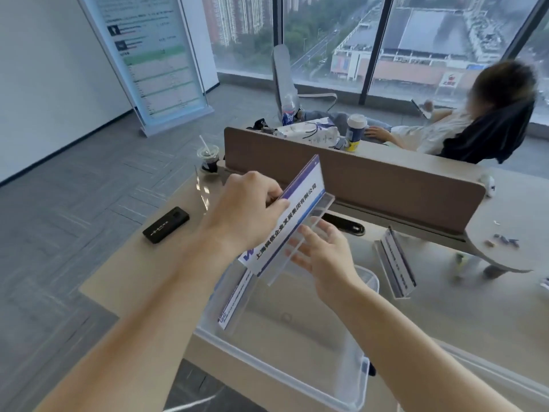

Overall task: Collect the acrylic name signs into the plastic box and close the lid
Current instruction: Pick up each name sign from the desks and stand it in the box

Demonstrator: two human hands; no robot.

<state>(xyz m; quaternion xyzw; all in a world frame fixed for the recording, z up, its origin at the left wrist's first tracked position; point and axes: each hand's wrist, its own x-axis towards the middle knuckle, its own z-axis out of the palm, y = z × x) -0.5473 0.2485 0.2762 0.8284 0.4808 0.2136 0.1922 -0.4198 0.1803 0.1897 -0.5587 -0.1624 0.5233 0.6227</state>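
My left hand (pixel 246 209) grips the top edge of an acrylic name sign (pixel 297 215) with a white and purple card, held tilted above the clear plastic box (pixel 350 379). My right hand (pixel 323 254) is open, palm up, with its fingers against the sign's clear base. Inside the box a second sign (pixel 234 301) leans against the left wall. Another name sign (pixel 396 263) stands on the desk to the right of the box. A clear empty acrylic stand (pixel 202 188) stands at the desk's far left. No lid is clearly visible.
A black case (pixel 165 224) lies on the desk's left part. An iced drink cup (pixel 208 157) stands by the brown divider panel (pixel 371 185). Beyond the divider are a coffee cup (pixel 355 132), bags and a seated person (pixel 445 132). A banner stand (pixel 154 60) is on the floor.
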